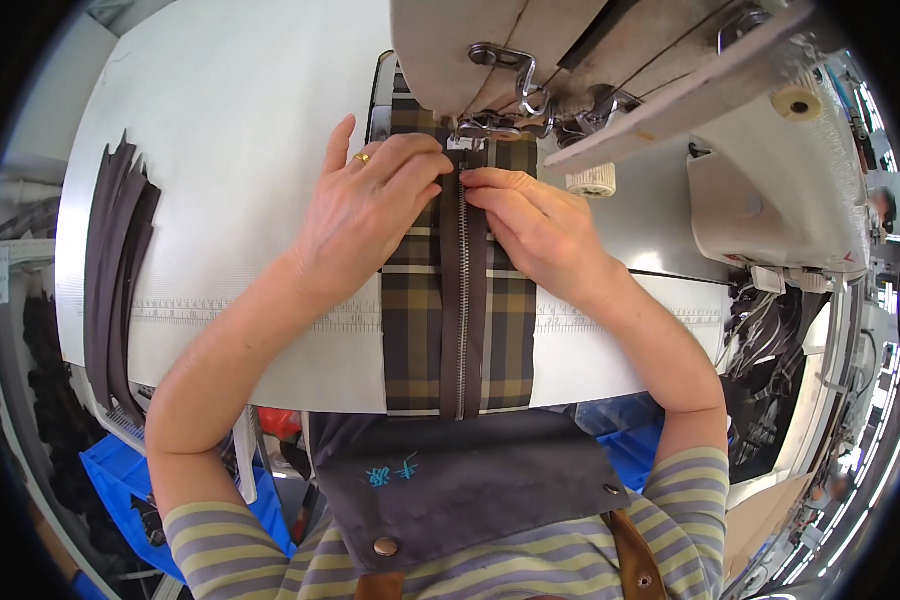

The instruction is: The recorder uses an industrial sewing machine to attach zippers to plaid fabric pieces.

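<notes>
A strip of brown and black plaid fabric point(410, 370) lies lengthwise under the sewing machine head, with a dark zipper point(462, 320) with metal teeth along its middle. My left hand point(375, 205) rests on the fabric left of the zipper, thumb and fingers curled onto the tape's upper part, just below the presser foot point(463, 140). My right hand point(540, 230) is on the other side, fingertips closed on the zipper tape near the top; the exact grip is partly hidden.
A sewing machine point(760, 190) fills the upper right, with a white thread spool point(592, 180). A pile of dark zippers point(120, 270) lies at the left of the white, ruler-marked table point(200, 120). Dark straps point(770, 340) hang at the right; blue bins point(120, 480) sit below.
</notes>
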`<act>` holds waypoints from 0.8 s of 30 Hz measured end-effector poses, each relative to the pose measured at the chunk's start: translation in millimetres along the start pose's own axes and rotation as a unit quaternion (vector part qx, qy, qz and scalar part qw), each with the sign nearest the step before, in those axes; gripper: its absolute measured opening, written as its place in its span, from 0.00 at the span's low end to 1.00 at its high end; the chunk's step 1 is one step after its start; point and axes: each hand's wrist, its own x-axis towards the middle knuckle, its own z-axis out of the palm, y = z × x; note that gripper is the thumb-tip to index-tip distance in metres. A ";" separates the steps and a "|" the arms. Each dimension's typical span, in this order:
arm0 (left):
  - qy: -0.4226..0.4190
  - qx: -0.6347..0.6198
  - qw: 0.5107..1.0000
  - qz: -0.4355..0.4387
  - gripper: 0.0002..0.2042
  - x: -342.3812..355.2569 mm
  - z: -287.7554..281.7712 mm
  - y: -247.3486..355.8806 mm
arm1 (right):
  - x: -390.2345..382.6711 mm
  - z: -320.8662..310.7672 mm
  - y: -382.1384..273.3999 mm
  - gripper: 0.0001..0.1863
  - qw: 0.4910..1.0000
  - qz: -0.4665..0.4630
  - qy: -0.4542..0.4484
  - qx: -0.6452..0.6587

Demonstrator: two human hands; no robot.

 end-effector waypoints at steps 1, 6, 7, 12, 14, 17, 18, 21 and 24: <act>0.018 -0.001 1.000 0.009 0.11 -0.2 0.4 0.4 | 0.3 0.0 0.4 0.15 1.000 -0.012 0.006 -0.004; 0.007 0.049 0.998 0.045 0.12 -1.7 -0.3 -2.7 | 1.7 -1.7 -0.7 0.16 0.995 -0.036 0.015 -0.087; 0.009 0.048 0.998 0.046 0.12 -1.8 -0.6 -3.0 | 1.5 -2.2 -1.4 0.16 0.992 -0.046 0.010 -0.121; 0.004 0.048 0.998 0.043 0.12 -1.2 -0.4 -1.9 | -0.5 -1.9 -4.1 0.15 0.989 -0.028 0.006 -0.146; 0.008 0.047 0.998 0.042 0.12 -1.0 0.0 -1.6 | -0.6 -0.6 -3.4 0.15 0.989 -0.025 0.004 -0.148; 0.005 0.047 0.998 0.045 0.12 -1.1 0.4 -2.4 | 0.0 1.8 -1.8 0.14 0.988 -0.035 0.033 -0.145; 0.006 0.045 0.998 0.045 0.12 -1.1 0.7 -2.9 | 0.1 2.4 -1.4 0.14 0.989 -0.031 0.033 -0.140; 0.010 0.044 0.998 0.045 0.12 -1.6 1.8 -3.0 | 0.4 3.1 -0.5 0.14 0.990 -0.029 0.033 -0.134; 0.012 0.048 0.998 0.044 0.12 -2.9 3.0 -2.5 | 0.8 3.0 -0.1 0.14 0.990 -0.028 0.033 -0.132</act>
